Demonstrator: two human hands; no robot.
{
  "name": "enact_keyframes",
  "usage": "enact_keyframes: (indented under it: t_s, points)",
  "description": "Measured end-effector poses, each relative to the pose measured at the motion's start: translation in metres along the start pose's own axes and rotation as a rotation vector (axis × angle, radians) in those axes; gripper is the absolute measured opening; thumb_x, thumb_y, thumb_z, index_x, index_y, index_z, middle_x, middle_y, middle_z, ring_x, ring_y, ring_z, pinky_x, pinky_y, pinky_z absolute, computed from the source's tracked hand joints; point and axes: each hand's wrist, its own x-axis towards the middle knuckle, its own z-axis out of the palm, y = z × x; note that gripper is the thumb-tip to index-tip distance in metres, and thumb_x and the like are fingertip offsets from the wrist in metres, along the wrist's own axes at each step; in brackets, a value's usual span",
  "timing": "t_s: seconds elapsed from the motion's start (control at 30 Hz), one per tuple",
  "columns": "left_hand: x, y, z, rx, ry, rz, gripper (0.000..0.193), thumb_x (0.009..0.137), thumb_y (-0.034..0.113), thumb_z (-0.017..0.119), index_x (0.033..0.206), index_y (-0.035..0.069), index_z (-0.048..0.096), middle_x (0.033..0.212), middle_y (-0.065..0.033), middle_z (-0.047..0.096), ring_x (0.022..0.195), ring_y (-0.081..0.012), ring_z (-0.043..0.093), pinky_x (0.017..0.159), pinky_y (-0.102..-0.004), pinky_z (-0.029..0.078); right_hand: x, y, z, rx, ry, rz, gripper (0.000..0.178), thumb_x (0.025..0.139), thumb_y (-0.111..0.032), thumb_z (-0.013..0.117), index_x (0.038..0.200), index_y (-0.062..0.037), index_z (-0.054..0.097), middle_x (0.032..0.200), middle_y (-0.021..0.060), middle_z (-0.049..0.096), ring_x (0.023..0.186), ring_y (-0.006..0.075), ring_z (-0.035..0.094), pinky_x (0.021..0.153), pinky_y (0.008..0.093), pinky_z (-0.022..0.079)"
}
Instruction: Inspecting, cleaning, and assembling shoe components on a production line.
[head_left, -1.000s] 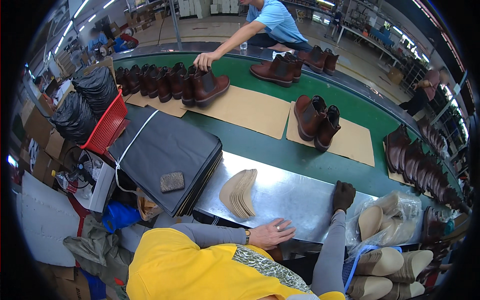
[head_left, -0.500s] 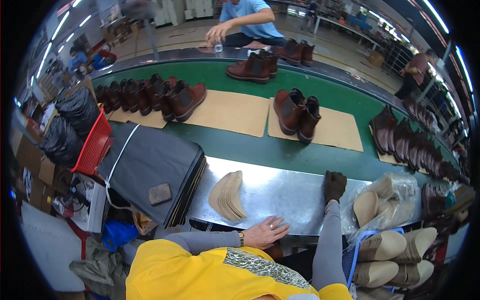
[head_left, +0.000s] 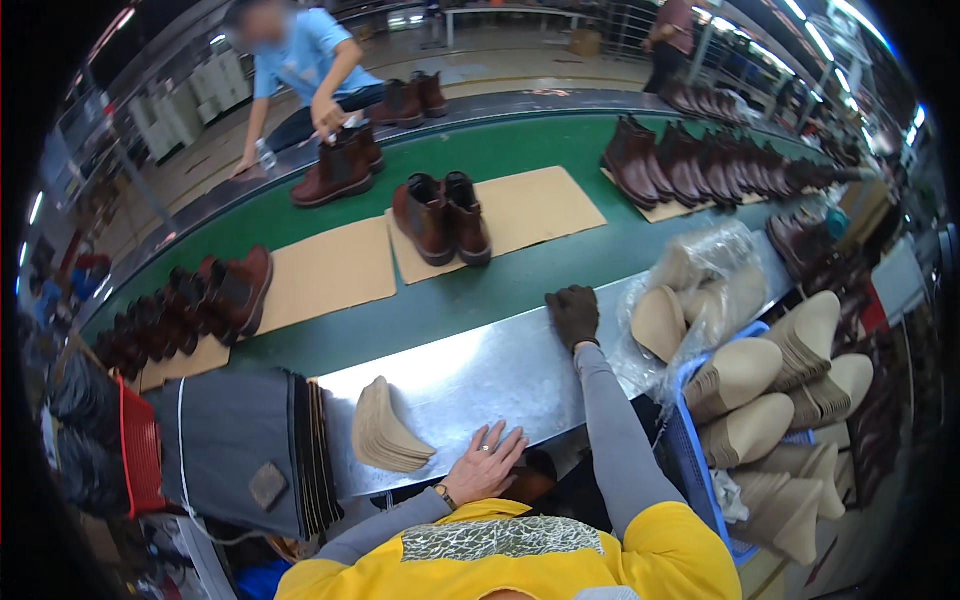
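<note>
My bare left hand [head_left: 487,463] lies palm down at the near edge of the shiny metal tabletop [head_left: 510,385], fingers spread, holding nothing. A ring and a wristwatch show on it. My right hand [head_left: 574,315], in a dark brown glove, rests at the tabletop's far edge with its fingers curled in; nothing shows in it. Left of my left hand lies a fanned stack of beige curved insole-like pieces [head_left: 384,430]. Beside my right hand is a clear plastic bag [head_left: 690,290] with beige shaped pieces inside.
Brown ankle boots [head_left: 440,220] stand on tan cardboard [head_left: 540,205] upon a green belt [head_left: 520,150]. Boot rows flank them. At left are dark stacked sheets [head_left: 235,440] with a small block [head_left: 268,486] and a red basket [head_left: 140,450]; at right, a blue basket [head_left: 700,465]. A person [head_left: 310,60] sits opposite.
My view has swung to the right, so the scene sits further left. The person opposite now has a hand at a boot pair. My hands stay at the tabletop's edges.
</note>
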Motion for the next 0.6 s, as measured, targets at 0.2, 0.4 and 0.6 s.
enact_keyframes:
  t_s: [0.2,0.4,0.6]
  points:
    - [-0.0003,0.0038,-0.0006,-0.013,0.003,0.019,0.074,0.080,0.038,0.068,0.140,0.004,0.041,0.144,-0.0151,0.040,0.133,-0.0386,0.036,0.107,-0.0521,0.030,-0.0040,-0.0013,-0.0007,0.039,-0.012,0.066,0.029,0.082,-0.033,0.064,0.069,-0.0073,0.068,0.076,0.0120,0.061,0.083,0.0332,0.054,0.082,0.0431,0.043]
    - [-0.0010,0.0039,0.0011,0.021,-0.017,0.010,0.072,0.082,0.041,0.067,0.139,0.004,0.042,0.143,-0.0166,0.041,0.131,-0.0395,0.037,0.108,-0.0515,0.028,-0.0050,-0.0022,-0.0044,0.021,-0.063,0.096,0.032,0.085,-0.033,0.061,0.071,-0.0052,0.069,0.080,0.0135,0.062,0.086,0.0340,0.055,0.089,0.0438,0.041]
    - [0.0016,0.0026,-0.0004,0.022,-0.016,0.020,0.072,0.081,0.041,0.067,0.138,0.004,0.042,0.143,-0.0161,0.041,0.131,-0.0395,0.036,0.108,-0.0516,0.028,-0.0033,-0.0019,-0.0068,0.022,-0.062,0.097,0.032,0.086,-0.034,0.060,0.074,-0.0052,0.069,0.082,0.0136,0.062,0.087,0.0331,0.055,0.089,0.0436,0.041]
